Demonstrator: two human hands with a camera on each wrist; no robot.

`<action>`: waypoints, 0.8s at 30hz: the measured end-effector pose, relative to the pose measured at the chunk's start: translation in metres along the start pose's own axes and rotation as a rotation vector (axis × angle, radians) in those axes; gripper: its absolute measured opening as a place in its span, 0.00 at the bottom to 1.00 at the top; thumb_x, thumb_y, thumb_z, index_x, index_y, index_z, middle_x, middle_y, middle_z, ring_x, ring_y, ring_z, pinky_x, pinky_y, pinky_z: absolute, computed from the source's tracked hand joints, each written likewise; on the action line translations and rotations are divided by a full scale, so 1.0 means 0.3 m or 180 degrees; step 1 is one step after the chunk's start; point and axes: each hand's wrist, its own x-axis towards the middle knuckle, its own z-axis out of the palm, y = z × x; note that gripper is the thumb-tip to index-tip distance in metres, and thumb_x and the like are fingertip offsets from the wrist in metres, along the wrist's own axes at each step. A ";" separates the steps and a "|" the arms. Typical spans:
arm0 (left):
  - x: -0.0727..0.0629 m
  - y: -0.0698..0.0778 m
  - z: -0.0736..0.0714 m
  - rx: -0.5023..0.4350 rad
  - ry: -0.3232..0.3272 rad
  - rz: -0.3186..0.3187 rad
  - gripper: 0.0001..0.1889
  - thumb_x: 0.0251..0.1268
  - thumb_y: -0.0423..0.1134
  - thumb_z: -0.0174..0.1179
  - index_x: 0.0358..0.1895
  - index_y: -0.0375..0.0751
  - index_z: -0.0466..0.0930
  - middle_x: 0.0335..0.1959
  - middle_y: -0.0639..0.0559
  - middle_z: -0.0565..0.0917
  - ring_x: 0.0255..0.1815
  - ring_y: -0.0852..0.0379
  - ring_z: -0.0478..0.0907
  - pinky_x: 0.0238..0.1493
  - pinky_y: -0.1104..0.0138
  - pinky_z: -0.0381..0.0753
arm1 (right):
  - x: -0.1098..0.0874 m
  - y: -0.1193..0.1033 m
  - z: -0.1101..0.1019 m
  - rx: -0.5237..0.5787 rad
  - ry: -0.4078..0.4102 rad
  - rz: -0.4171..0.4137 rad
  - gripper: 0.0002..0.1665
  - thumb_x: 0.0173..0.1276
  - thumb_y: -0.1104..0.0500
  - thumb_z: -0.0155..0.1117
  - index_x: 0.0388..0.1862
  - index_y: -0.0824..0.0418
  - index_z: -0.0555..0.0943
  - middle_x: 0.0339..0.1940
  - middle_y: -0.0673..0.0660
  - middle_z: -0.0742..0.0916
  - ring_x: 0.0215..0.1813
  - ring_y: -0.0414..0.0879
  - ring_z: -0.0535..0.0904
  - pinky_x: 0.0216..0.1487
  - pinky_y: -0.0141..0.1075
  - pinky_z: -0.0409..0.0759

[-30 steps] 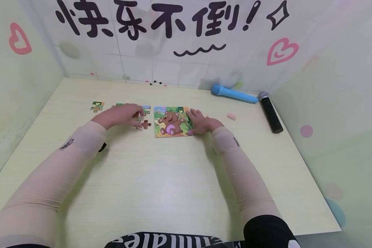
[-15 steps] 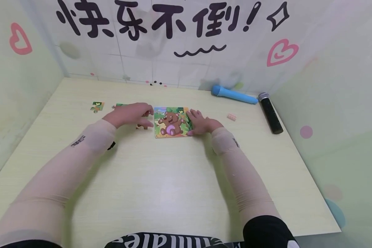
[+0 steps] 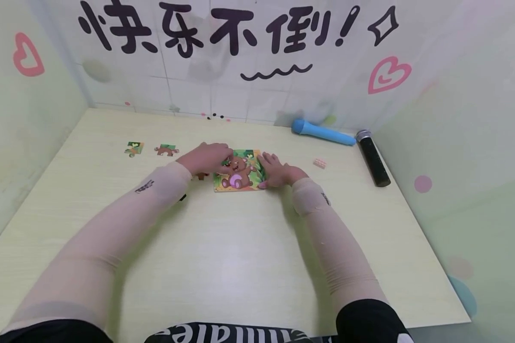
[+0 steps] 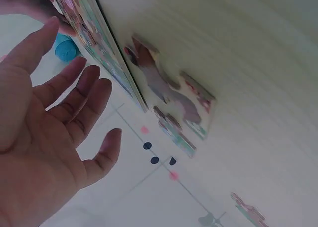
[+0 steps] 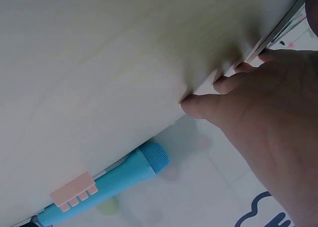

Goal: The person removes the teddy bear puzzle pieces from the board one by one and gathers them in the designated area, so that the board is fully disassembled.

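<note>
A bear picture puzzle [image 3: 243, 174] lies flat on the table in the head view. My left hand [image 3: 207, 158] is over its upper left part, hiding that corner. In the left wrist view the left hand [image 4: 54, 122] has loosely bent, spread fingers, with nothing seen between them, beside the puzzle's edge [image 4: 117, 58]. My right hand [image 3: 276, 170] rests at the puzzle's right edge with its fingers extended. To the left lie a green-and-orange puzzle piece [image 3: 134, 149] and a brown-and-green puzzle piece [image 3: 166, 150]. Another piece [image 3: 201, 176] is partly hidden under the left wrist.
A blue microphone [image 3: 324, 132] lies along the back edge, and a black microphone [image 3: 374, 159] near the right edge. A small pink studded block [image 3: 319, 163] sits right of my right hand. Walls enclose the table [image 3: 249, 257] at the back and sides.
My left hand has moved rightward from the loose pieces to over the puzzle, uncovering the brown-and-green piece. The right hand has stayed at the puzzle's right edge.
</note>
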 end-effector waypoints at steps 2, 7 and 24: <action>0.020 0.013 0.004 -0.0011 -0.0054 -0.0045 0.16 0.66 0.50 0.69 0.48 0.43 0.81 0.44 0.48 0.78 0.43 0.50 0.73 0.57 0.42 0.68 | -0.003 -0.002 -0.002 0.0004 -0.0008 0.0016 0.58 0.76 0.40 0.58 0.84 0.55 0.31 0.84 0.59 0.35 0.83 0.58 0.27 0.77 0.64 0.39; 0.056 0.034 0.015 -0.0048 -0.0155 -0.0184 0.15 0.65 0.52 0.69 0.40 0.45 0.80 0.40 0.50 0.76 0.40 0.51 0.72 0.57 0.44 0.65 | -0.010 -0.010 -0.008 0.0005 -0.0025 0.0043 0.57 0.76 0.40 0.57 0.84 0.55 0.31 0.84 0.59 0.36 0.83 0.58 0.27 0.77 0.64 0.40; 0.083 0.048 0.012 -0.0172 -0.0343 -0.0405 0.14 0.67 0.49 0.68 0.39 0.43 0.78 0.37 0.49 0.78 0.39 0.50 0.74 0.49 0.52 0.71 | -0.004 -0.010 -0.002 -0.0047 0.0007 0.0039 0.57 0.76 0.43 0.58 0.84 0.56 0.32 0.84 0.59 0.37 0.83 0.59 0.28 0.77 0.64 0.40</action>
